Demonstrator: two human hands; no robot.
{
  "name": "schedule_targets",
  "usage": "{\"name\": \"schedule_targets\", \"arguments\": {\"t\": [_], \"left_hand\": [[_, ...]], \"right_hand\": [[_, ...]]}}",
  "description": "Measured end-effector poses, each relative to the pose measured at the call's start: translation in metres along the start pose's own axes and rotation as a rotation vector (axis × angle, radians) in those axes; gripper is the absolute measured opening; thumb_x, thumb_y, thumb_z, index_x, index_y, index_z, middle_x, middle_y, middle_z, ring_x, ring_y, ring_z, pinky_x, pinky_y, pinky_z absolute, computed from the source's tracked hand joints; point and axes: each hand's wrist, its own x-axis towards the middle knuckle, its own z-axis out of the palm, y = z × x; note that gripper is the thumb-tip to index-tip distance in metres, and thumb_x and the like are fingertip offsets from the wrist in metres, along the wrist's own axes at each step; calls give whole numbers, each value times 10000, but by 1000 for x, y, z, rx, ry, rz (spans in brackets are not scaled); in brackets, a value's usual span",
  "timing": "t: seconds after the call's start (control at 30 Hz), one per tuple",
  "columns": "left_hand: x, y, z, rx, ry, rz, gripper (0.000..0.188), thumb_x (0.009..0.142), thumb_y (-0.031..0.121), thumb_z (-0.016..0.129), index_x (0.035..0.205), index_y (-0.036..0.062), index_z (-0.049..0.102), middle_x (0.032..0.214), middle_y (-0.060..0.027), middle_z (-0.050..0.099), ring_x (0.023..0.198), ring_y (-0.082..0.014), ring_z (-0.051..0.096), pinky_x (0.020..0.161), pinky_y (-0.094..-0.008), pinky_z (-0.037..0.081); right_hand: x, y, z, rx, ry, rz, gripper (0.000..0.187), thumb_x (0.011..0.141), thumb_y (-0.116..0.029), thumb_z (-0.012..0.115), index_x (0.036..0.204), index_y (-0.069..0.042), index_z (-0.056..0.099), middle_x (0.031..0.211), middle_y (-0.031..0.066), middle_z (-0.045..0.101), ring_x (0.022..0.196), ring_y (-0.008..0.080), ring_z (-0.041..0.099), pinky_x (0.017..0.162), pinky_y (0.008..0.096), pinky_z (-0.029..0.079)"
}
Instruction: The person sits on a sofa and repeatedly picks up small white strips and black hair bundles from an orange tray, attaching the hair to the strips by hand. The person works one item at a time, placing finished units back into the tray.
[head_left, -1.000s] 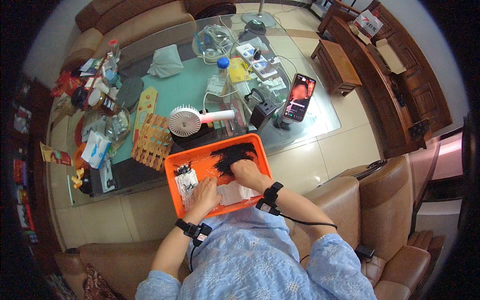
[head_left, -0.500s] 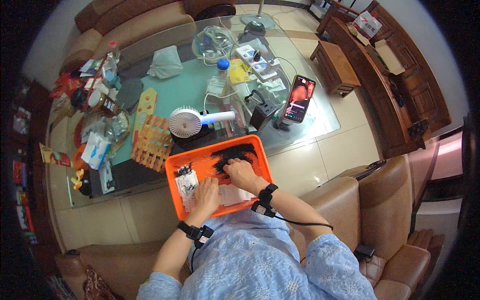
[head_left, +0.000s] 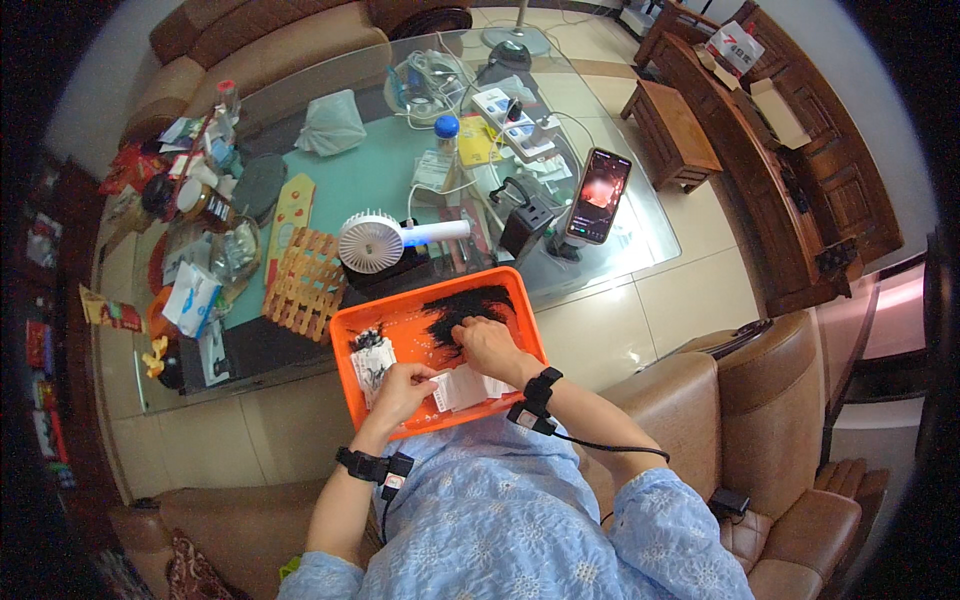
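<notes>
Both forearms point(head_left: 602, 420) angle inward. The left hand point(head_left: 402, 392) holds thumb and index finger close together. The right hand point(head_left: 492, 352) faces palm down, fingers bent.

A glass-topped desk point(head_left: 385, 155) spans the upper middle of the frame. Left of centre on it lies a white handheld fan point(head_left: 370, 243) with a blue light on its handle, just beside a slatted wooden mat point(head_left: 300, 285). Right of centre, a lit phone point(head_left: 598, 195) stands tilted near a black boxy device point(head_left: 523, 230). Above are a white power strip point(head_left: 515, 125) and a blue-capped bottle point(head_left: 446, 130). A brown sofa point(head_left: 290, 60) fills the upper left; a wooden stool point(head_left: 672, 132) stands upper right, and a brown leather seat point(head_left: 770, 410) lower right.
</notes>
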Motion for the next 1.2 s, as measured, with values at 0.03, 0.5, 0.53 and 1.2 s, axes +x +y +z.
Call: {"name": "schedule_targets", "arguments": {"t": [0.03,0.5,0.53,1.2], "left_hand": [[-1,0,-1,17,-1,4,155,802,73,680,938,3,704,816,-75,706,717,-114,629,663,-274,501],[-1,-1,2,48,98,13,183,796,151,701,860,-20,697,769,-140,698,697,-189,668,649,-314,508],[-1,1,2,55,102,3,183,796,152,702,855,-22,697,765,-139,698,691,-189,667,645,-315,508],[-14,18,-5,-352,177,56,187,828,48,678,992,-30,635,770,-24,654,636,-69,584,548,-215,471]], "right_hand": [[0,0,-1,-13,-8,-18,173,691,-103,648,858,-57,665,906,148,646,886,318,627,772,408,521],[-4,-8,-16,199,155,83,82,679,-51,613,756,-30,631,838,146,608,873,348,597,755,432,506],[-5,-9,-18,212,198,67,69,676,-42,610,743,-26,622,825,144,603,865,349,594,746,434,505],[-46,-46,-16,1058,111,387,141,844,-102,666,905,24,651,790,40,652,726,93,578,646,247,466]]}}
